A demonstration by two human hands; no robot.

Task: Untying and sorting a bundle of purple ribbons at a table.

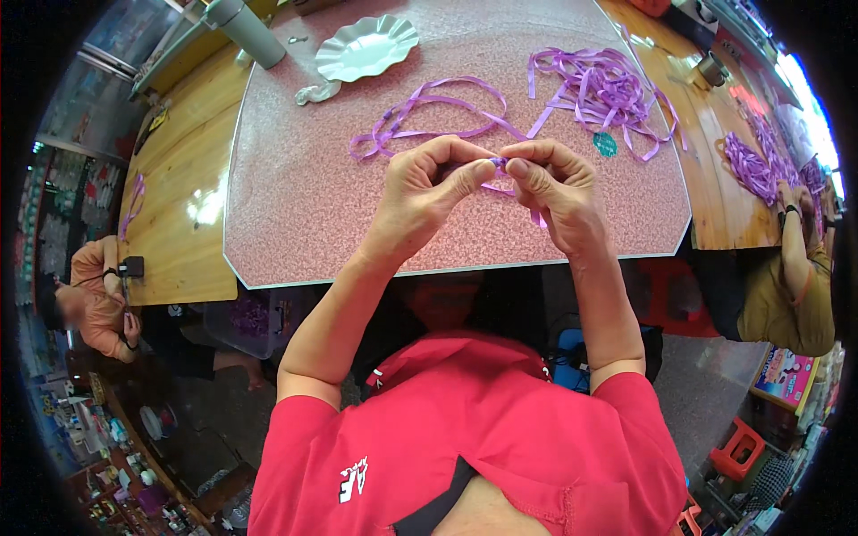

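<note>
Both my hands meet over the pink speckled tabletop, thumbs and forefingers pinching a purple ribbon between them. My left hand grips it from the left, and my right hand from the right, fingertips nearly touching. A small darker bunched bit, perhaps a knot, shows between the thumbs. From my fingers the ribbon hangs in a short tail below and runs back into a loose loop on the table. Beyond my right hand lies a tangled heap of purple ribbons.
A scalloped pale plate stands at the back left, beside a crumpled wrapper and a grey-green tumbler. A green round sticker marks the tabletop. Other people sit at the left and right; more purple ribbons lie by the right one.
</note>
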